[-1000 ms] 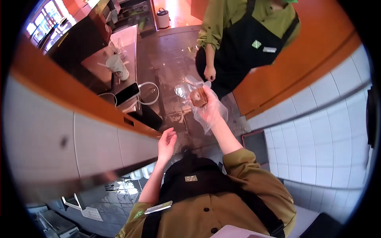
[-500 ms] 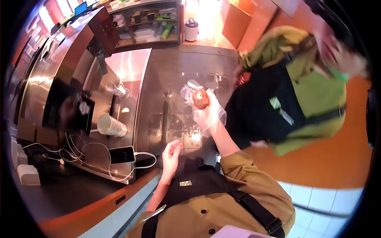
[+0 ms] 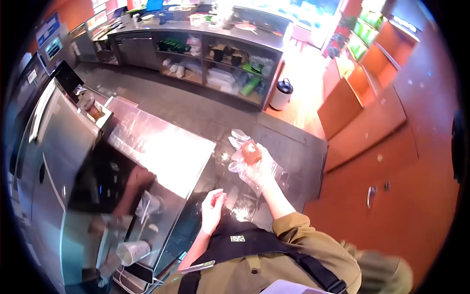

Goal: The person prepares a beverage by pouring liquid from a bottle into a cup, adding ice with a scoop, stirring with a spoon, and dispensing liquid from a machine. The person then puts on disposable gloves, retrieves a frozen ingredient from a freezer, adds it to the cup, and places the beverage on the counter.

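My right hand, in a loose clear plastic glove, is closed round a reddish-brown, rounded thing with a pale spot on top. Its exact kind is unclear. Loose glove plastic sticks out beside it. Bare and lower, my left hand is in front of my apron. Its fingers are curled together, and nothing shows in them. Both hands are apart, above the dark tiled floor.
To the left runs a metal counter with a white cup near its front. Shelves stand ahead, with an insulated barrel beside them. Orange cabinet doors line the right. Part of another person shows at the lower right.
My view has swung, bringing more shelves and the orange doors into sight. The other person has moved from beside me to the lower right edge. The reddish-brown thing stays in my right hand.
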### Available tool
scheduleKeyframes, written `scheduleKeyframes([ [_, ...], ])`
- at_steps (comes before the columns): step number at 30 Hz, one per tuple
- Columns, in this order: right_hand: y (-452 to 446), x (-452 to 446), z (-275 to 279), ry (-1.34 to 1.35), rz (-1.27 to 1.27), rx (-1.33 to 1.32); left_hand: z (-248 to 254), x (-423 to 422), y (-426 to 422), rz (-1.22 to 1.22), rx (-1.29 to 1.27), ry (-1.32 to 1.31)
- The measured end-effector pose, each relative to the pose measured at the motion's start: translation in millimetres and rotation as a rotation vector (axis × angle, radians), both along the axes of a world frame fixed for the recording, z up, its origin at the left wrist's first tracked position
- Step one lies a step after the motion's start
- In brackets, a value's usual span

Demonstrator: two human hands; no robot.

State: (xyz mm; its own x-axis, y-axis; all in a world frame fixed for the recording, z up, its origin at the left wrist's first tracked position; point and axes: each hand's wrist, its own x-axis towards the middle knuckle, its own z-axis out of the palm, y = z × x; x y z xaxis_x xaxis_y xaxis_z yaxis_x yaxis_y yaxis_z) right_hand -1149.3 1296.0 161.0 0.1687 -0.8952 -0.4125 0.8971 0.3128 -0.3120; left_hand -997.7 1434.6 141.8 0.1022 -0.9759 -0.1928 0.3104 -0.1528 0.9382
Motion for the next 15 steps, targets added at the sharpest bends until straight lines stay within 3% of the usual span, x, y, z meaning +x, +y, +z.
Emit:
scheduleKeyframes([
  [1,-14.1,-9.6,4.0,-0.056,0.142,-0.123,6.7,-3.8,-22.0,0.012,-0.006,-0.036],
  [4,-97.2,-5.9,26.6,-0.071,0.125,-0.017,-2.4,-13.2,-104.3,0.009,-0.034,-0.076],
  [5,-157.6,-5.4,31.3,-0.067,0.228,0.068,-18.2,-16.7,-156.8,0.023,-0.032,-0.039],
  [8,-254.3,-2.1,12.9,0.005,0.326,-0.063,-28.9,-23.2,-240.3,0.121,0.031,-0.034],
  [9,-289.5,1.9,2.8,0.027,0.37,-0.167,-31.4,-22.0,-267.3,0.165,0.013,-0.05],
  [12,-349.2,12.4,7.2,-0.079,0.502,-0.048,-40.1,-29.4,-320.5,0.378,-0.001,-0.09],
  [15,-421.1,59.4,-5.0,0.06,0.652,-0.012,-29.9,-17.7,-358.3,0.622,0.069,-0.131],
])
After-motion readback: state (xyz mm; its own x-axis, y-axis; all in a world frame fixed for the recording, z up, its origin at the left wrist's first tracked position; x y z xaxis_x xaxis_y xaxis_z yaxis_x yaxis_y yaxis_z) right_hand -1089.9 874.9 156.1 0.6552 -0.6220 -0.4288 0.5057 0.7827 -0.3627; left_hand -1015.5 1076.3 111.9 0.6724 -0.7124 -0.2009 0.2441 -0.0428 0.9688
